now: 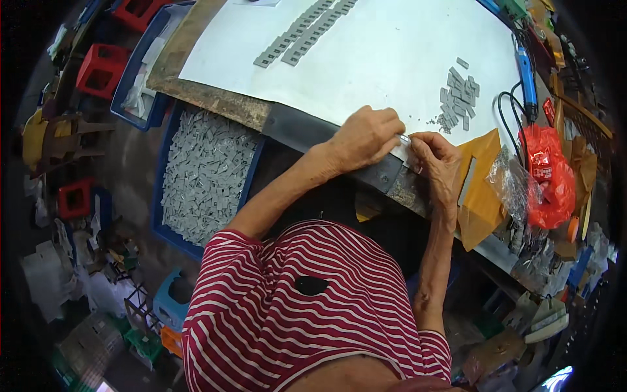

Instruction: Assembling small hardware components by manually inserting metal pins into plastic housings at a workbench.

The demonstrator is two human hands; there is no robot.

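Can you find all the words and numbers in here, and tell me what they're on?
None that I can read clearly.
Red plastic bag: pale marks that look like printing, too small and blurred to read.
Pile of grey pieces: no words I can make out.
Striped shirt: stripes and a dark patch, no letters I can see.

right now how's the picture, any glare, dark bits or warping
Head view, middle: the white sheet is bright, the space under the table edge dark; head view, lower right: a glare patch; head view, rim: fisheye warping, corners black; head view, between left hand and right hand: the small piece is too small to make out.
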